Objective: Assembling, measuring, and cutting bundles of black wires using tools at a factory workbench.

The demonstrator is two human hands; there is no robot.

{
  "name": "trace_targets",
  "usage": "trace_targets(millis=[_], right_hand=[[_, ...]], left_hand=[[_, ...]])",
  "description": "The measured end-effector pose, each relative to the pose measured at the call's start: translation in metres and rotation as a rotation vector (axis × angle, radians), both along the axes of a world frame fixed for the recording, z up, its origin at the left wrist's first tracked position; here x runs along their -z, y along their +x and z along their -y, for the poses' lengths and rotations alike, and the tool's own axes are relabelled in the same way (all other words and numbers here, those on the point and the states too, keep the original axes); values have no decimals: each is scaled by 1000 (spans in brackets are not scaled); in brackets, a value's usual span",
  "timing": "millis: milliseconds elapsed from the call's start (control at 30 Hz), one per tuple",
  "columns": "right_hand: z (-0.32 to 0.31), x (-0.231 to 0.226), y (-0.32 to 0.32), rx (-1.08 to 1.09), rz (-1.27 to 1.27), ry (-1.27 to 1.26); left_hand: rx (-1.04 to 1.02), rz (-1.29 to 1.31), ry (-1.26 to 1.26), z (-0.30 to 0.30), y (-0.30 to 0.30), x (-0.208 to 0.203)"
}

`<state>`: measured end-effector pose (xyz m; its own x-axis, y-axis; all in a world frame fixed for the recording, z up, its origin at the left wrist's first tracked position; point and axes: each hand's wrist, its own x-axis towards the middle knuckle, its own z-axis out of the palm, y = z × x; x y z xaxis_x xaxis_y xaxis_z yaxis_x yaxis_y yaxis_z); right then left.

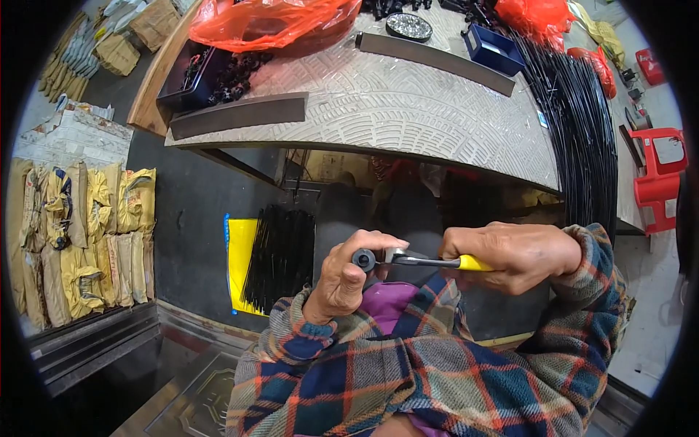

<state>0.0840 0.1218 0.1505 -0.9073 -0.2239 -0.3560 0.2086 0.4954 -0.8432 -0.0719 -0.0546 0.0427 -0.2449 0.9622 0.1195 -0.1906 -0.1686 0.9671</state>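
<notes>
Over my lap, my left hand (342, 280) is curled around a small black cylindrical part (363, 258), whose round end with a hole faces up. My right hand (513, 255) is closed around the yellow grip (473, 264) of a hand tool. Its dark metal shaft (426, 261) points left and ends in a silvery head (393, 255) beside the black part. Fingers of my left hand reach up to that head, so I cannot tell exactly how tool and part touch. The tool's kind is not clear.
Ahead stands a table with a patterned grey top (408, 120), bearing flat dark strips (437, 62), a blue bin (495, 49) and red plastic bags (277, 25). Thin black rods (579, 124) hang off its right side; more rods (280, 255) lie on a yellow sheet. Wrapped bundles (84, 240) are at left, a red stool (659, 175) at right.
</notes>
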Motion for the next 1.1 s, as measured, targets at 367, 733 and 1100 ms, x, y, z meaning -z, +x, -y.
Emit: trace_targets(millis=[367,733,1100], right_hand=[[-1,-7,-5,-10,102,53],[-96,82,11,525,-154,1299],[-107,73,95,761,-79,1386]], left_hand=[[-99,-191,51,-2,13,-6],[-1020,-3,945,148,-104,-101],[-614,-720,-396,61,-140,114]])
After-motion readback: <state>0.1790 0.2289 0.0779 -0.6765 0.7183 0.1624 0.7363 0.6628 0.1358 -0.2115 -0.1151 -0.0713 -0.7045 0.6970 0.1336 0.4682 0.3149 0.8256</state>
